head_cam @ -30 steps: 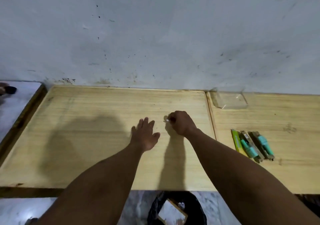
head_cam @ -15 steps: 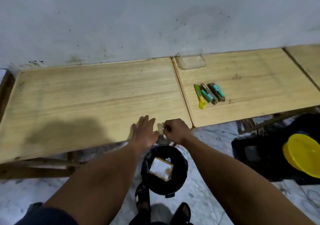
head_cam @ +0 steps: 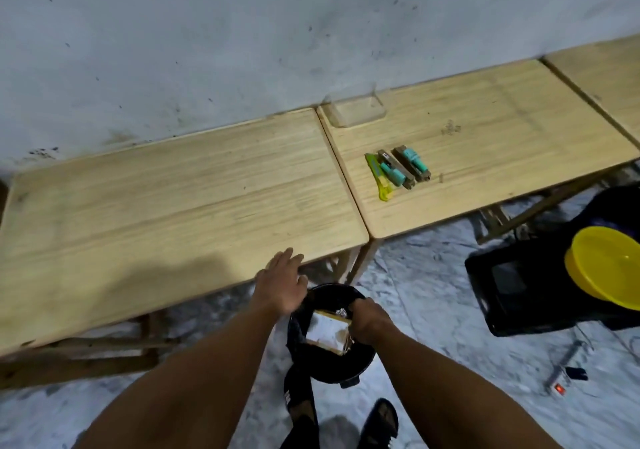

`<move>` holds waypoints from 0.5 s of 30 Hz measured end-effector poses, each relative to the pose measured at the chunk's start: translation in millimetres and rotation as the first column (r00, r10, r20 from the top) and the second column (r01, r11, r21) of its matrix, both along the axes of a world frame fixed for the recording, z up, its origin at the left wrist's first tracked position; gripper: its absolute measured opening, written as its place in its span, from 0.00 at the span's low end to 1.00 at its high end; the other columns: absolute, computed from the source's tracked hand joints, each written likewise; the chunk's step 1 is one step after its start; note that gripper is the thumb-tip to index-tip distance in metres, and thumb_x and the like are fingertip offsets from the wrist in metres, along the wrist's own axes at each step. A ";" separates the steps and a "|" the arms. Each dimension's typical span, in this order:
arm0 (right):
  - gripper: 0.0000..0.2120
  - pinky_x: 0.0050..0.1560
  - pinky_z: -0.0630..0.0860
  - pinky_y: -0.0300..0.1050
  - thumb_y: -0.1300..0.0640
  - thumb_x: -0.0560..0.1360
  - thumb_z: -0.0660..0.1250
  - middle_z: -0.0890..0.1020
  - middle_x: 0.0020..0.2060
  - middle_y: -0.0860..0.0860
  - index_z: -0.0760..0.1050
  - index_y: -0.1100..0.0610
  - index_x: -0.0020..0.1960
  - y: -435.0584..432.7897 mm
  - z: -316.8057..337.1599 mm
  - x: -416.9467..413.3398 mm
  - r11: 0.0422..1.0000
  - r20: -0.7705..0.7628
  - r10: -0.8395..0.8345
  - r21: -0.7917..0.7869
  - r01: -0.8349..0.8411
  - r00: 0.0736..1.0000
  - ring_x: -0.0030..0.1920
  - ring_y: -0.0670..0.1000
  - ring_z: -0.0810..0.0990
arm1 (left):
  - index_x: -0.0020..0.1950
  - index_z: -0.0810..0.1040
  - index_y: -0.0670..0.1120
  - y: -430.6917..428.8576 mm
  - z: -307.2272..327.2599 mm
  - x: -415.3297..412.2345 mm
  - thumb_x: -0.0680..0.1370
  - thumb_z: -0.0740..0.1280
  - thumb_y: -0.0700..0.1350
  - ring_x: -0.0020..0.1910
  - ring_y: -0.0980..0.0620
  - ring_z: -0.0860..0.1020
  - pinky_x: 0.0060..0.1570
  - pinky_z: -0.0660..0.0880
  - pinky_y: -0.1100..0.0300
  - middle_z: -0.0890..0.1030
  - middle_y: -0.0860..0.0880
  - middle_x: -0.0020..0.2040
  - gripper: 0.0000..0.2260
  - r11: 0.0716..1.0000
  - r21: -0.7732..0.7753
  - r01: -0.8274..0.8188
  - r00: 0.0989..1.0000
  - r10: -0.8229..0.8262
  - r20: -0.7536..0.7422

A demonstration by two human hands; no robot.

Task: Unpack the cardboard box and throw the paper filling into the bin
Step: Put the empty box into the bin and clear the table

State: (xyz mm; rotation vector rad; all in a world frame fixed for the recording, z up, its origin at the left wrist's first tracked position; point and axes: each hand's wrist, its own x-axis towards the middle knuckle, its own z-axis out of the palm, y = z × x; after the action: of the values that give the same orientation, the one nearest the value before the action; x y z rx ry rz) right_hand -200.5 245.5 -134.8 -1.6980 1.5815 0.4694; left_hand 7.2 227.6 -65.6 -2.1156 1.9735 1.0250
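Observation:
A black bin [head_cam: 349, 367] stands on the floor just in front of the wooden table [head_cam: 173, 206]. Inside it lies a flattened cardboard box [head_cam: 325, 332] with a pale face. My right hand [head_cam: 369, 320] is over the bin's right side, fingers curled shut, with a small pale paper scrap [head_cam: 341, 311] at its fingertips. My left hand [head_cam: 282, 284] hovers at the table's front edge beside the bin, fingers spread and holding nothing.
On the second table [head_cam: 485, 144] to the right lie teal and green packaged items [head_cam: 398, 171] and a clear plastic tray [head_cam: 356, 111]. A black crate [head_cam: 519, 293] with a yellow lid [head_cam: 606, 272] sits on the floor at right. My feet [head_cam: 379, 421] are below the bin.
Both hands pulled back from the tabletop toward me. My right hand carried the small scrap off the table edge and down over the bin; my view tilted down and right.

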 end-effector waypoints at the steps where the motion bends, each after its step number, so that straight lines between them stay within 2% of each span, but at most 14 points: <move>1: 0.19 0.49 0.75 0.48 0.61 0.75 0.66 0.77 0.60 0.57 0.75 0.56 0.65 -1.5 0.8 -1.7 1.000 -0.010 0.009 -0.002 -0.009 1.000 0.57 0.59 0.79 | 0.79 0.57 0.50 -0.5 0.2 1.7 0.83 0.56 0.52 0.79 0.48 0.49 0.74 0.55 0.41 0.51 0.51 0.81 0.24 1.000 -0.005 -0.005 1.000 0.005 -0.004; 4: 0.20 0.46 0.75 0.46 0.58 0.74 0.65 0.79 0.59 0.55 0.76 0.50 0.65 -8.7 11.5 -8.5 0.996 0.004 -0.009 -0.085 0.010 1.000 0.55 0.58 0.81 | 0.78 0.60 0.52 -2.4 2.0 7.5 0.83 0.58 0.53 0.78 0.48 0.54 0.73 0.57 0.42 0.56 0.51 0.80 0.23 1.000 -0.010 -0.018 1.000 0.018 -0.021; 8: 0.18 0.48 0.77 0.45 0.55 0.74 0.61 0.84 0.54 0.49 0.78 0.46 0.61 -24.0 34.5 -19.5 0.935 0.170 -0.032 -0.342 0.089 0.985 0.53 0.55 0.82 | 0.76 0.64 0.52 -12.5 6.1 13.1 0.82 0.59 0.51 0.74 0.50 0.63 0.69 0.64 0.52 0.65 0.52 0.75 0.22 0.998 -0.053 -0.019 1.000 0.018 -0.006; 12: 0.11 0.41 0.72 0.39 0.54 0.74 0.68 0.85 0.45 0.48 0.82 0.50 0.56 -66.3 68.2 -29.1 0.764 0.327 -0.112 -0.576 0.292 0.939 0.43 0.52 0.83 | 0.76 0.62 0.53 -39.5 20.2 17.2 0.82 0.58 0.52 0.73 0.51 0.64 0.70 0.63 0.55 0.66 0.53 0.75 0.23 0.995 -0.100 -0.026 1.000 0.025 -0.010; 15: 0.09 0.39 0.70 0.38 0.55 0.75 0.69 0.83 0.45 0.47 0.81 0.50 0.55 -111.8 96.9 -34.0 0.647 0.374 -0.173 -0.654 0.392 0.911 0.41 0.48 0.81 | 0.76 0.62 0.54 -66.1 29.0 19.9 0.81 0.58 0.54 0.72 0.50 0.65 0.69 0.64 0.54 0.67 0.54 0.74 0.23 0.987 -0.152 -0.052 0.999 0.053 0.000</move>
State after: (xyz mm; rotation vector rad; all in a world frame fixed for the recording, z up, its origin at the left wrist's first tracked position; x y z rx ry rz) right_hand -234.5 133.6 -37.9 -1.8797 1.8991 -0.6413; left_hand 27.1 161.5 -36.6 -2.2555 2.0665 0.9029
